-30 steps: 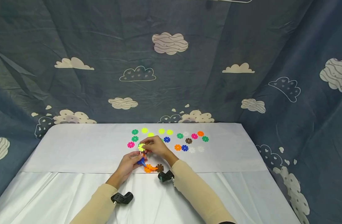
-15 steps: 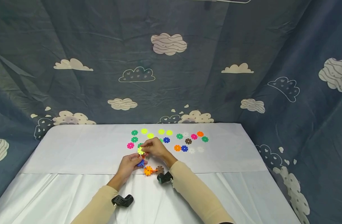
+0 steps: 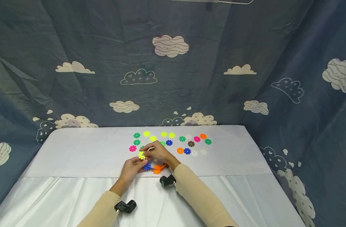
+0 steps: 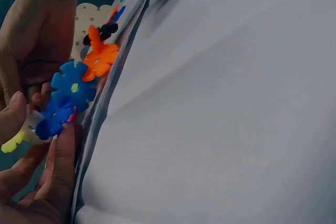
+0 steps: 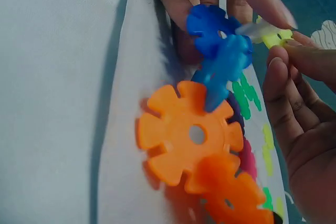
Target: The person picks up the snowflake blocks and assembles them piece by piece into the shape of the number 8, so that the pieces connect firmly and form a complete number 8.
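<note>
Notched plastic interlocking discs are linked in a chain. My right hand [image 3: 158, 152] pinches the yellow disc [image 3: 141, 155] at the chain's end by its edge. A whitish disc [image 5: 258, 30] sits between the yellow disc and a dark blue disc [image 5: 210, 27]. Just below, my left hand [image 3: 131, 169] grips the chain there, thumb over the whitish disc and fingers behind the dark blue one. From it trail a lighter blue disc [image 4: 73, 83], two orange discs [image 5: 189, 129] and a dark disc [image 4: 107, 31], which the right forearm mostly hides in the head view.
Loose discs lie across the white-covered table [image 3: 85, 151] beyond the hands, among them a pink disc [image 3: 132, 148], a brown disc [image 3: 191, 143] and a blue disc [image 3: 187, 151]. A cloud-patterned curtain [image 3: 190, 94] hangs behind and along both sides.
The chain's orange part has swung right and slightly away, under the right wrist. The yellow disc and both hands have come a little nearer the body; both grips stay.
</note>
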Demonstrator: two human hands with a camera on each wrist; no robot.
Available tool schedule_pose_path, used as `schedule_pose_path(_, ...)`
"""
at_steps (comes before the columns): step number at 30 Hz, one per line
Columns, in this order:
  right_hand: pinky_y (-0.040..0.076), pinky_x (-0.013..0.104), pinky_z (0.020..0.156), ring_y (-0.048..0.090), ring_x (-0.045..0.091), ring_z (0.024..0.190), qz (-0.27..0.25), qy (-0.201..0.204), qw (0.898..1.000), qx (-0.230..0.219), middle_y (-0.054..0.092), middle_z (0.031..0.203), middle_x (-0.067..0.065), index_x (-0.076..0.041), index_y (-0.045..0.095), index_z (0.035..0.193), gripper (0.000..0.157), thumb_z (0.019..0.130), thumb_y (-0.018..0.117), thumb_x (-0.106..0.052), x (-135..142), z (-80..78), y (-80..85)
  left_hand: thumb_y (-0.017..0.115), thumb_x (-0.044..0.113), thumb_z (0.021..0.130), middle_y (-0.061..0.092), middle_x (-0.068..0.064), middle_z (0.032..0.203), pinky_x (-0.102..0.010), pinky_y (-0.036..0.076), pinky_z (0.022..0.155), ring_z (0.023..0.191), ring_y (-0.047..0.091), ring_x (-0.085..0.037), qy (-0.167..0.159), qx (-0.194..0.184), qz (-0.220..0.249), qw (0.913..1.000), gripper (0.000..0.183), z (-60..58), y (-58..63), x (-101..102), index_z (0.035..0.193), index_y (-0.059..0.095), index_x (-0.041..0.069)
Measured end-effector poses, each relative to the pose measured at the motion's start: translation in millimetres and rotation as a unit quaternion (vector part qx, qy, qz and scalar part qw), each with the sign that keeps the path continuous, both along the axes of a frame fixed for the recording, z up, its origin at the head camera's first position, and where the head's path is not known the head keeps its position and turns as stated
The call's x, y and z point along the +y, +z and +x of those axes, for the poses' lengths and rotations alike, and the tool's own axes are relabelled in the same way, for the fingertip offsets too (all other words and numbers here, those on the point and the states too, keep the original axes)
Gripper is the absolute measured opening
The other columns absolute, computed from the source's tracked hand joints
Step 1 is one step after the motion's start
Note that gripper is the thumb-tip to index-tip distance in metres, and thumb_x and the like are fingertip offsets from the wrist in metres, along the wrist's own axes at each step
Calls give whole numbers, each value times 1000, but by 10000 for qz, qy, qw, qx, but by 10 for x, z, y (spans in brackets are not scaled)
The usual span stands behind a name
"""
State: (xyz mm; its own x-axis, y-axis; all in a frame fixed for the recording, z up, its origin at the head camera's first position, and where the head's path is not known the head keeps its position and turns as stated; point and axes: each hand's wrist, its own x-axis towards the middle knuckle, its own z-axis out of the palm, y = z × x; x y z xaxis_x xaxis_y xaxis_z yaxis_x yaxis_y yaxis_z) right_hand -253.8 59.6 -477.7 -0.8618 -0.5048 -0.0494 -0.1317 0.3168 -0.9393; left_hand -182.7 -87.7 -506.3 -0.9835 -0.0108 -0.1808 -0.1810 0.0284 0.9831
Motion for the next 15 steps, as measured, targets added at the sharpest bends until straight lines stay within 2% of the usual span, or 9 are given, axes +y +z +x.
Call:
schedule_pose_path(3,56,25,63,61,12,64,-11,-9,10000,-29,68,89,6,-1,73,107,19,90,64,0,15,0,-21,66,7,91,68,-13,95,-29,59,73,80,64,-11,6,-60,-167,9998,28,-4,8,-30,112,59,-10)
schedule_pose_path(7,54,23,60,58,12,63,18,-89,9999,-54,65,79,4,-2,73,102,15,89,66,-1,19,-4,-41,62,9,94,67,-12,96,-28,59,72,79,64,-11,37,-192,19,9998,30,-17,6,-77,117,53,-9)
schedule_pose_path(11,52,22,60,57,12,64,89,-13,9999,-118,68,80,4,-2,73,97,11,87,68,-2,10,7,-46,55,6,97,68,-13,91,-30,60,72,76,66,-14,125,-313,360,9988,23,-21,7,-115,113,52,-10)
schedule_pose_path(15,53,23,60,57,12,64,208,91,9996,-161,70,82,3,-3,74,97,10,88,69,-5,14,7,-58,54,3,97,68,-12,86,-30,60,71,74,68,-15,177,-396,392,9983,17,-29,7,-122,107,54,-11)
